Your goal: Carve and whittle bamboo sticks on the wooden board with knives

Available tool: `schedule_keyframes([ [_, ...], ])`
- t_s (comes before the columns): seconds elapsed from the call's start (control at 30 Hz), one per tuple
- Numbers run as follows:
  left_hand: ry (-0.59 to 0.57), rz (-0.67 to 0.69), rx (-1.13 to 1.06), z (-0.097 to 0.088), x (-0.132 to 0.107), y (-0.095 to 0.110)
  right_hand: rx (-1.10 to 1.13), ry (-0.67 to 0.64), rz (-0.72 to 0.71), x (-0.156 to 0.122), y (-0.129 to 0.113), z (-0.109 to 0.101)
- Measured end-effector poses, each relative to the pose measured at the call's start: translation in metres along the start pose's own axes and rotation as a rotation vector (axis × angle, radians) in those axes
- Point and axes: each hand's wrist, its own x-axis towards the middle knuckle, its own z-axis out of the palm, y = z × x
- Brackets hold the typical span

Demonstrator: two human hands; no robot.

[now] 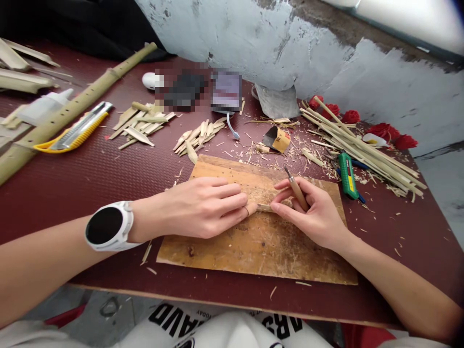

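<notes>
Over the worn wooden board [217, 256], my left hand [206, 205] lies palm down with its fingers together, closed on one end of a small bamboo strip [265, 208]. My right thumb and fingertip touch the strip's other end. Tucked in my right hand [315, 208] is a carving tool [297, 193] with a wooden handle, its dark metal tip pointing up and away from the board. The undersides of my left fingers are hidden. Fine shavings lie on the board around the strip.
Bamboo pieces [203, 135] lie in small piles behind the board. To the left are a yellow utility knife [78, 130] and a long bamboo tube with holes [87, 94]. On the right are a green cutter [348, 176], bamboo strips [362, 142] and red flowers [384, 131]. A folded sandpaper piece [281, 140] sits among shavings.
</notes>
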Motion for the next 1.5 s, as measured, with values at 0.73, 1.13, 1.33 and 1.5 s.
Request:
schedule_keyframes([
  [0.73,-0.121,-0.223,-0.001,0.005,-0.005,-0.006,-0.066,0.099,-0.052,-0.002,0.001,0.002],
  [1.13,-0.109,-0.279,-0.053,0.009,-0.006,-0.007,-0.192,0.174,-0.276,-0.003,0.005,0.004],
  [1.33,-0.12,-0.309,-0.052,0.005,-0.006,-0.005,-0.418,0.164,-0.389,-0.009,0.004,0.007],
  [1.5,-0.114,-0.404,-0.113,0.003,-0.006,0.003,-0.689,0.141,-0.499,-0.015,0.007,0.011],
])
